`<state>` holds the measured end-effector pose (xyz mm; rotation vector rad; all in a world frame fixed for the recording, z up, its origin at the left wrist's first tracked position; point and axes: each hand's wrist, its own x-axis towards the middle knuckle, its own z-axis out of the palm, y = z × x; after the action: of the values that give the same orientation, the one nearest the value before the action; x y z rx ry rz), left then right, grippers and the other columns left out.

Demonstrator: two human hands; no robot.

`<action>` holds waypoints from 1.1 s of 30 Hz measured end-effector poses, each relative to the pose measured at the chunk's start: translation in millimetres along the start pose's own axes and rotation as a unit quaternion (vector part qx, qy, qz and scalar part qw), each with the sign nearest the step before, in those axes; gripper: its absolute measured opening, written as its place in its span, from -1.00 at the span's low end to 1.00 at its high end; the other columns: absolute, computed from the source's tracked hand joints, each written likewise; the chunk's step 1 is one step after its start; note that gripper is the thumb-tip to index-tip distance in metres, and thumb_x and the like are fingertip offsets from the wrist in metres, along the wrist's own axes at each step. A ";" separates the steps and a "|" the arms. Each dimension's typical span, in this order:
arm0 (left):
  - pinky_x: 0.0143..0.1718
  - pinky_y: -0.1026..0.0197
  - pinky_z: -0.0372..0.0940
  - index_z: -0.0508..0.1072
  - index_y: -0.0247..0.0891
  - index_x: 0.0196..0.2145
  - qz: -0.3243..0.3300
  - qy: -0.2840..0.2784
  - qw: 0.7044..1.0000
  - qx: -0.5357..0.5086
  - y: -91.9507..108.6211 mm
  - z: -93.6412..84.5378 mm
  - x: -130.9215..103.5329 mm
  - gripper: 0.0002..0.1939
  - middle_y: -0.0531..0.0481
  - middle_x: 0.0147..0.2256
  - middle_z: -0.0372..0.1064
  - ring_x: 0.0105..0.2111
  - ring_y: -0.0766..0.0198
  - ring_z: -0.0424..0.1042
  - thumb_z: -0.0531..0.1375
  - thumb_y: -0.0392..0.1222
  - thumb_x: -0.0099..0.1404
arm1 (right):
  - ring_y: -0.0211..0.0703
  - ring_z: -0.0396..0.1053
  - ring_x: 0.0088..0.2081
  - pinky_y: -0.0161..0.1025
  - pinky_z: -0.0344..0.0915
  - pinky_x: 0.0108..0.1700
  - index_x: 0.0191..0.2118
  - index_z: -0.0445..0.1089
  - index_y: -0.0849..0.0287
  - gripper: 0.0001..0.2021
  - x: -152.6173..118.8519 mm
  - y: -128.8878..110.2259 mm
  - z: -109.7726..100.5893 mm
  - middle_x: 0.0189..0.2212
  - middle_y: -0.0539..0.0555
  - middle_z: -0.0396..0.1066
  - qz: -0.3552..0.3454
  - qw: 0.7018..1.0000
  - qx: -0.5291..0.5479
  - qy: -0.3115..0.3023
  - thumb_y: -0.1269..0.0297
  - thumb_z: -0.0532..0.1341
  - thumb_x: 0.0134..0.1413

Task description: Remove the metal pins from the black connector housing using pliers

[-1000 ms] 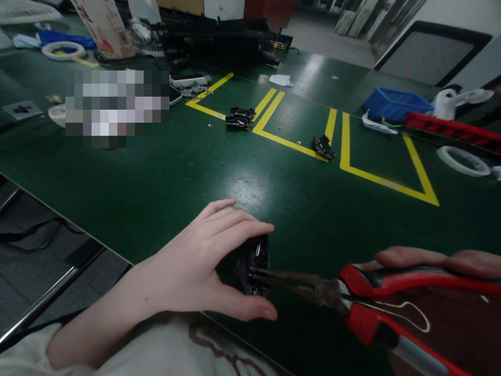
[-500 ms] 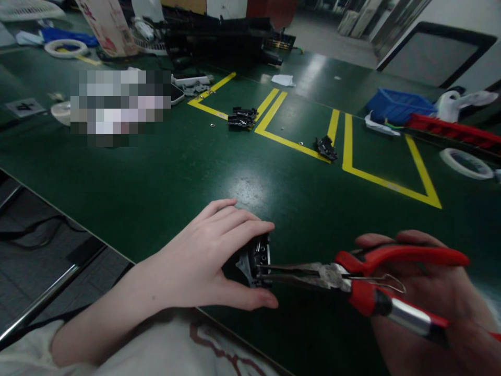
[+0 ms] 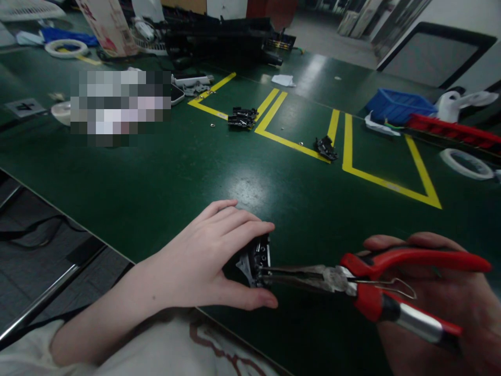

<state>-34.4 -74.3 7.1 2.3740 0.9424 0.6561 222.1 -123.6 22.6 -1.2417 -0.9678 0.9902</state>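
Observation:
My left hand (image 3: 219, 256) presses a small black plastic part (image 3: 261, 256) with metal edges against the green table, its fingers over the far side and its thumb along the near side. From the right, red-handled long-nose pliers (image 3: 332, 279) reach in, and their tips are at the lower right edge of that part. My right hand (image 3: 434, 292) is closed round the pliers' handles, palm up, with the fingers partly hidden behind them. The jaws look slightly parted; whether they pinch anything small I cannot make out.
Two more black parts, one (image 3: 241, 118) in the middle and one (image 3: 325, 148) to its right, lie by yellow tape outlines (image 3: 391, 185). A blue basket (image 3: 401, 104), a red rack (image 3: 456, 130) and a tape roll (image 3: 466, 163) stand right. A black assembly (image 3: 219, 39) lies at the back.
My right hand and the pliers have moved a little to the right and down, the tips sliding slightly outward along the black part. My left hand has stayed in place.

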 end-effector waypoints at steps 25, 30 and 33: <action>0.31 -0.03 0.08 0.33 -0.30 0.17 0.010 -0.010 1.000 -0.006 -1.3 0.6 0.2 -0.30 -0.11 0.01 0.47 0.06 0.09 0.44 0.28 0.23 0.26 | 0.04 0.55 -0.27 -0.10 0.58 -0.32 -0.05 0.45 -0.17 -0.50 -10.1 2.1 -2.4 -0.10 0.11 0.51 -0.047 0.998 -0.031 -0.029 0.01 0.47 -0.20; 0.29 -0.02 0.12 0.34 -0.33 0.16 0.010 -0.016 1.000 -0.011 -0.7 0.0 0.7 -0.30 -0.12 0.00 0.47 0.07 0.07 0.43 0.27 0.23 0.27 | 0.05 0.56 -0.27 -0.08 0.58 -0.29 -0.04 0.43 -0.20 -0.50 -14.0 0.5 0.5 -0.08 0.08 0.50 -0.061 0.997 -0.034 -0.030 0.03 0.46 -0.18; 0.28 -0.06 0.13 0.34 -0.32 0.16 0.006 -0.022 1.000 -0.010 -0.7 0.0 0.9 -0.30 -0.13 -0.01 0.48 0.06 0.05 0.44 0.27 0.24 0.27 | 0.03 0.56 -0.27 -0.11 0.58 -0.31 -0.04 0.43 -0.19 -0.51 -14.4 0.2 1.0 -0.09 0.07 0.49 -0.055 0.997 -0.029 -0.034 0.05 0.47 -0.19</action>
<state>-34.2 -73.1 6.9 2.3689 0.9007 0.6123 217.0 -137.1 21.9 -1.1962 -1.1141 0.9281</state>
